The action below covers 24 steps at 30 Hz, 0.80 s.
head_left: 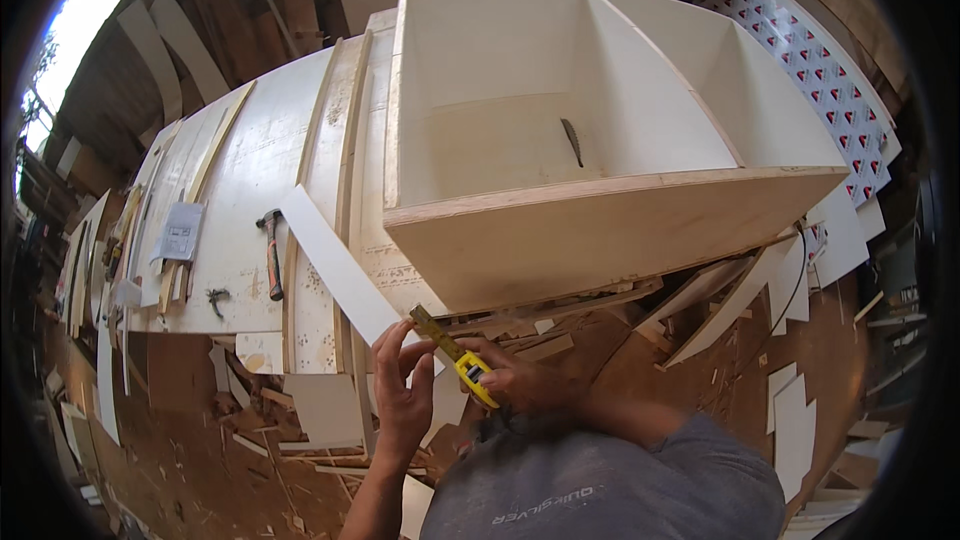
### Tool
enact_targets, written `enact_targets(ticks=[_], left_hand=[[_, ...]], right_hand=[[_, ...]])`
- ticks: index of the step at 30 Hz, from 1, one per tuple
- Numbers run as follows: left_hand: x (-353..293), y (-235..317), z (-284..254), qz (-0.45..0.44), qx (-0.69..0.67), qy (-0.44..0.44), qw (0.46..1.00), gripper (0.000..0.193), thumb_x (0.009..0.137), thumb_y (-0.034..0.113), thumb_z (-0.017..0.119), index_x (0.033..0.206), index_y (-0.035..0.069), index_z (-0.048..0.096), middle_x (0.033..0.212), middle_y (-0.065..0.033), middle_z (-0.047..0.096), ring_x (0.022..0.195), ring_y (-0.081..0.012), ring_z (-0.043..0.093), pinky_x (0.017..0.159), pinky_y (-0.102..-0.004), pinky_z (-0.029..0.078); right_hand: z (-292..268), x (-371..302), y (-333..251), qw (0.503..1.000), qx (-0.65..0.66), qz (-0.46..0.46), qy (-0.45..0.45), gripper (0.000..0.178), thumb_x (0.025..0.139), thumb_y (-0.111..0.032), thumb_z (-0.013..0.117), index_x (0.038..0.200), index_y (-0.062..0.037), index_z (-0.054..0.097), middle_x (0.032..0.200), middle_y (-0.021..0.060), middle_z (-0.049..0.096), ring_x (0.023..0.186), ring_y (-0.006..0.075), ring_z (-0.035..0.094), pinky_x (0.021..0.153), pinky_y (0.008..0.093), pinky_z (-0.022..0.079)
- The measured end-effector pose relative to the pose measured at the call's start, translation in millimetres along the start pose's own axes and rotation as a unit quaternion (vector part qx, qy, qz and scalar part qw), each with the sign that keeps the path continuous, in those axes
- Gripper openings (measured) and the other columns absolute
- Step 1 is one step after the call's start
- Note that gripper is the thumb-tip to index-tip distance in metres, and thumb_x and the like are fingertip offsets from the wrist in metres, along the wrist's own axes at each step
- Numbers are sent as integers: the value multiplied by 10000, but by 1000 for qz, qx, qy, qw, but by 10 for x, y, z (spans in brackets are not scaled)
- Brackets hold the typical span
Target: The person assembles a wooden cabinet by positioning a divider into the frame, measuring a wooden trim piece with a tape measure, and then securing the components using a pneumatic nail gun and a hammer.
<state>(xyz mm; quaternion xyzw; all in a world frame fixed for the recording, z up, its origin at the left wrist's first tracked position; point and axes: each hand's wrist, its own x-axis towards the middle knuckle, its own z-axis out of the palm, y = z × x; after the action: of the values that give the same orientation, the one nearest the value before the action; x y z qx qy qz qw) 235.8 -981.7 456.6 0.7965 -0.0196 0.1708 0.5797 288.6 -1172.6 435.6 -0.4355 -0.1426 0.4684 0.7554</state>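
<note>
My right hand (520, 378) grips a yellow tape measure (477, 377) in front of my body. A short length of its blade (436, 331) sticks out toward the upper left. Beside the blade, my left hand (402, 395) is raised with its fingers apart, fingertips close to the blade's end; whether they touch it I cannot tell. A narrow white board strip (340, 258) slants across the bench, its near end partly behind my left hand. Just beyond my hands stands a large open cabinet box (600, 230) of pale board, with a divider inside.
A dark curved piece (571, 143) lies inside the box. To the left, the long workbench (250, 170) carries a hammer (271, 252), wooden battens (222, 140) and papers in a sleeve (178, 233). Offcuts litter the brown floor (200, 470). Patterned sheets (830, 80) lean at the far right.
</note>
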Motion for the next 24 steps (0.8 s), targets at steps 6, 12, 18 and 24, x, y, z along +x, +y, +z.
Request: enact_targets(ticks=[6, 12, 18, 24], left_hand=[[-48, -251, 261, -217, -284, 88, 930, 199, 1001, 161, 554, 1134, 15, 531, 958, -45, 580, 859, -89, 561, 735, -248, 496], [168, -578, 25, -168, -157, 121, 966, 221, 998, 201, 546, 921, 2, 602, 756, -1, 561, 719, -69, 506, 660, -232, 433], [1593, -1161, -1745, -100, -117, 358, 921, 239, 967, 222, 555, 832, 34, 615, 679, 13, 566, 601, -72, 497, 584, -240, 432], [1408, -1708, -1706, -178, 13, 329, 927, 413, 937, 284, 591, 1194, -38, 572, 949, -94, 605, 839, -160, 569, 764, -312, 484]], right_hand=[[43, 39, 174, 995, 88, 38, -27, 744, 876, -303, 575, 1502, -125, 214, 1098, 131, 515, 976, 195, 562, 874, 335, 471], [11, 35, 228, 994, -18, 110, -23, 767, 822, -328, 631, 1466, -77, 298, 1230, 162, 549, 1037, 254, 622, 907, 386, 502], [-748, -480, 668, 939, -274, 206, -13, 739, 845, -270, 653, 1472, -48, 330, 1251, 138, 565, 1077, 234, 604, 958, 373, 454], [-921, -748, 877, 963, -163, 212, 37, 617, 884, -297, 625, 1410, -50, 415, 1206, 112, 575, 1046, 212, 616, 923, 349, 455]])
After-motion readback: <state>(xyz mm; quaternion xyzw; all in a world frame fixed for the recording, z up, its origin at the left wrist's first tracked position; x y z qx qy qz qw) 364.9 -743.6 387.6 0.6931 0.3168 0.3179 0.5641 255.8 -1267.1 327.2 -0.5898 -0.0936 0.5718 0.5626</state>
